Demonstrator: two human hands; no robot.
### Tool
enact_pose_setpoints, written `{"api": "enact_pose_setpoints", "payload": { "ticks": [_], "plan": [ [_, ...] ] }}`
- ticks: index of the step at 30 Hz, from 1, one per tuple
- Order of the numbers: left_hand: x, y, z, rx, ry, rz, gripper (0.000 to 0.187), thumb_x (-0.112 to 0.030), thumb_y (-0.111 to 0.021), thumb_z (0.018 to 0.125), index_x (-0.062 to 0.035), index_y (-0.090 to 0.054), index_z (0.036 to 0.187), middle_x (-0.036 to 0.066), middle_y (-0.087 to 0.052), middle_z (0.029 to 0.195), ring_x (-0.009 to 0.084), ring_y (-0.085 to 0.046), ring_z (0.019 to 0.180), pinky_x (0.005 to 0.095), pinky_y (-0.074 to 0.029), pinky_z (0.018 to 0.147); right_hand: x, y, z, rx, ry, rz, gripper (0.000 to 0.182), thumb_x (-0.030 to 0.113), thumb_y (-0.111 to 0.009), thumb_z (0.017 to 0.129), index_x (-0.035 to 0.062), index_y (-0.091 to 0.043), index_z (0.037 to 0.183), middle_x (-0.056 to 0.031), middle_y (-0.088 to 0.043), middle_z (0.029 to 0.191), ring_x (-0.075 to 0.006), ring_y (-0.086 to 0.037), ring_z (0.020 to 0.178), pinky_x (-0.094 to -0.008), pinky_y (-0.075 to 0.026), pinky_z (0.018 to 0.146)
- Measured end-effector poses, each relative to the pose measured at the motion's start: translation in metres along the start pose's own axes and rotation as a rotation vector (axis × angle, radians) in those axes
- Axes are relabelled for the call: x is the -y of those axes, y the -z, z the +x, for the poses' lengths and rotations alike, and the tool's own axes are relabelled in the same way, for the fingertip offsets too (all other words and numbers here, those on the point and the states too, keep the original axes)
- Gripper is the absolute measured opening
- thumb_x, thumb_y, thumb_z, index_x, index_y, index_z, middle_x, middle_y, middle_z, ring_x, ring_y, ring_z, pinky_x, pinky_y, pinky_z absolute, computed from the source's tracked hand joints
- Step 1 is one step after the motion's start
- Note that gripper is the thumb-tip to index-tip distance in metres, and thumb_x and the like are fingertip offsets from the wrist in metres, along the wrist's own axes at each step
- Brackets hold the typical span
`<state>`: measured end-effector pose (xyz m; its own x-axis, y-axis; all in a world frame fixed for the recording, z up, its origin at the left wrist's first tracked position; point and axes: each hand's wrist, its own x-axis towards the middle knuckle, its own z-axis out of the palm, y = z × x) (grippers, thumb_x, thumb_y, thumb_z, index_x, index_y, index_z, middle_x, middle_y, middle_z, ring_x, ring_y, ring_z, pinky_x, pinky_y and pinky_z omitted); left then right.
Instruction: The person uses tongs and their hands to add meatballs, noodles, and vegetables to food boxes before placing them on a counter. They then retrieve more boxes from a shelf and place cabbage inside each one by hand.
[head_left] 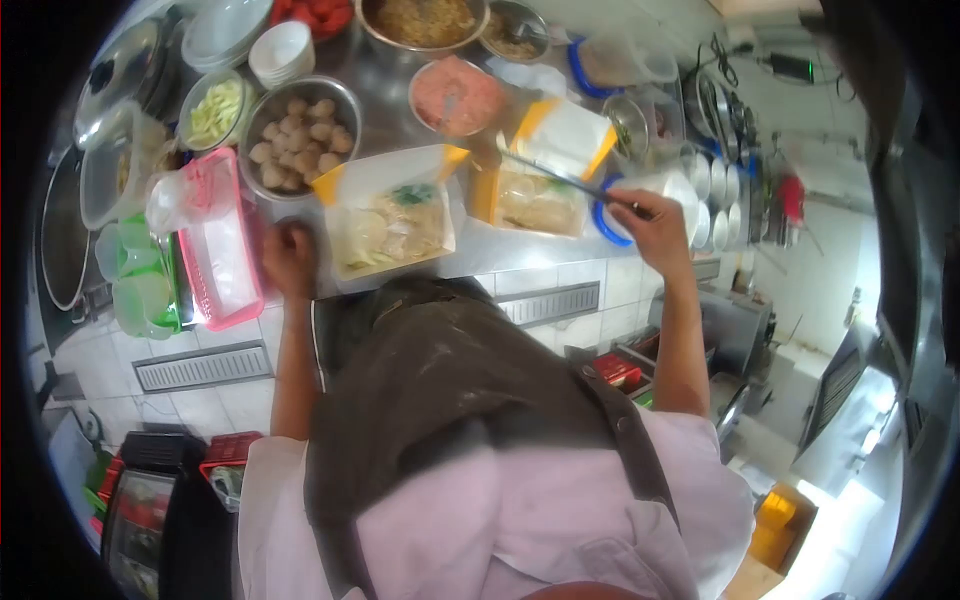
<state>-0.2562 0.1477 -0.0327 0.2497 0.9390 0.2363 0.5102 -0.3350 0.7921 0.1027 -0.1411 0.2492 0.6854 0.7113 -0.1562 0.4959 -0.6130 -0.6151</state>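
Observation:
My right hand (652, 228) is closed round the end of a long thin utensil (555, 174), whose far part lies over the right food box (530, 203). That box has its lid up and holds pale food. The left food box (390, 232), also open, has pale food with green leaves in it. My left hand (290, 258) rests at the counter's front edge, between the pink basket and the left box. Its fingers are curled, and what they hold, if anything, is hidden. Behind the boxes stands a bowl of pink meat (457, 95).
A steel bowl of round balls (300, 137) sits behind my left hand. Beside it are the pink basket (222, 240), a bowl of cut green vegetables (215, 112) and green cups (143, 300). Stacked white bowls (712, 200) stand at the right.

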Motion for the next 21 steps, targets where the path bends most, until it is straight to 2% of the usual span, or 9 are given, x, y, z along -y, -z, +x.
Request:
{"api": "enact_pose_setpoints", "payload": {
  "ticks": [1, 3, 4, 5, 7, 11, 18, 20, 21],
  "plan": [
    [-0.001, 0.000, 0.001, -0.008, -0.015, 0.027, 0.011, -0.013, -0.065, 0.083, -0.0038, -0.068, 0.088, 0.014, -0.064, 0.076, 0.0292, -0.062, 0.066, 0.0403, -0.050, 0.063, -0.016, 0.000, -0.011, 0.040, -0.114, 0.057, 0.021, 0.009, -0.074, 0.084, 0.0021, -0.074, 0.104, -0.0112, -0.072, 0.082, -0.0141, -0.065, 0.070, -0.0280, -0.049, 0.064],
    [-0.006, 0.000, 0.002, 0.004, -0.050, 0.053, 0.012, -0.014, -0.064, 0.084, -0.0039, -0.068, 0.088, 0.015, -0.065, 0.077, 0.0302, -0.063, 0.068, 0.0402, -0.051, 0.063, -0.042, -0.006, -0.025, 0.065, -0.005, -0.024, 0.018, 0.010, -0.072, 0.084, 0.0028, -0.074, 0.100, -0.0122, -0.072, 0.083, -0.0229, -0.068, 0.072, -0.0319, -0.051, 0.065],
    [-0.007, -0.001, 0.002, 0.008, -0.031, 0.061, 0.012, -0.015, -0.064, 0.084, -0.0040, -0.068, 0.089, 0.015, -0.066, 0.079, 0.0303, -0.064, 0.069, 0.0401, -0.051, 0.064, -0.041, -0.007, -0.026, 0.115, 0.036, -0.219, 0.018, 0.012, -0.071, 0.084, 0.0054, -0.074, 0.100, -0.0119, -0.071, 0.089, -0.0301, -0.068, 0.077, -0.0369, -0.053, 0.069],
    [-0.007, -0.001, 0.001, 0.010, -0.008, 0.071, 0.013, -0.015, -0.063, 0.085, -0.0042, -0.069, 0.090, 0.015, -0.067, 0.080, 0.0304, -0.064, 0.070, 0.0400, -0.052, 0.065, -0.049, -0.012, -0.027, 0.108, 0.025, -0.201, 0.018, 0.012, -0.071, 0.084, 0.0054, -0.074, 0.100, -0.0119, -0.071, 0.089, -0.0301, -0.068, 0.077, -0.0369, -0.053, 0.069],
    [-0.007, -0.001, 0.001, 0.021, -0.037, 0.130, 0.015, -0.015, -0.063, 0.085, -0.0039, -0.069, 0.092, 0.016, -0.068, 0.082, 0.0302, -0.066, 0.071, 0.0395, -0.052, 0.066, -0.062, -0.021, -0.026, 0.142, 0.259, -0.403, 0.021, 0.016, -0.071, 0.083, 0.0084, -0.073, 0.102, -0.0107, -0.071, 0.094, -0.0327, -0.066, 0.083, -0.0420, -0.053, 0.074],
    [-0.022, -0.002, 0.000, -0.009, -0.002, 0.198, 0.015, -0.014, -0.063, 0.085, -0.0032, -0.070, 0.092, 0.016, -0.069, 0.084, 0.0298, -0.066, 0.071, 0.0391, -0.053, 0.067, -0.063, -0.009, -0.015, 0.239, 0.146, -0.430, 0.020, 0.019, -0.067, 0.085, 0.0096, -0.071, 0.102, -0.0098, -0.070, 0.095, -0.0322, -0.066, 0.089, -0.0439, -0.051, 0.077],
    [-0.012, -0.004, -0.002, 0.016, 0.024, 0.157, 0.014, -0.014, -0.065, 0.087, -0.0037, -0.069, 0.096, 0.013, -0.071, 0.089, 0.0268, -0.067, 0.075, 0.0380, -0.053, 0.070, -0.075, -0.010, 0.010, 0.275, 0.266, -0.385, 0.023, 0.020, -0.070, 0.083, 0.0073, -0.074, 0.102, -0.0147, -0.071, 0.097, -0.0339, -0.067, 0.087, -0.0406, -0.053, 0.080],
    [-0.015, -0.001, -0.003, 0.041, 0.098, 0.189, 0.015, -0.013, -0.063, 0.086, -0.0030, -0.068, 0.095, 0.016, -0.069, 0.090, 0.0317, -0.067, 0.079, 0.0415, -0.053, 0.073, -0.040, 0.012, 0.030, 0.291, 0.027, 0.016, 0.029, 0.011, -0.074, 0.084, 0.0025, -0.072, 0.111, -0.0141, -0.073, 0.096, -0.0172, -0.069, 0.081, -0.0294, -0.053, 0.075],
    [-0.006, -0.004, -0.004, -0.019, -0.001, 0.265, 0.016, -0.014, -0.063, 0.085, -0.0033, -0.068, 0.095, 0.017, -0.069, 0.090, 0.0342, -0.067, 0.082, 0.0423, -0.053, 0.074, -0.024, 0.009, 0.042, 0.200, 0.034, 0.197, 0.028, 0.009, -0.074, 0.085, 0.0005, -0.071, 0.112, -0.0125, -0.073, 0.093, -0.0111, -0.065, 0.081, -0.0264, -0.052, 0.073]
  ]
}}
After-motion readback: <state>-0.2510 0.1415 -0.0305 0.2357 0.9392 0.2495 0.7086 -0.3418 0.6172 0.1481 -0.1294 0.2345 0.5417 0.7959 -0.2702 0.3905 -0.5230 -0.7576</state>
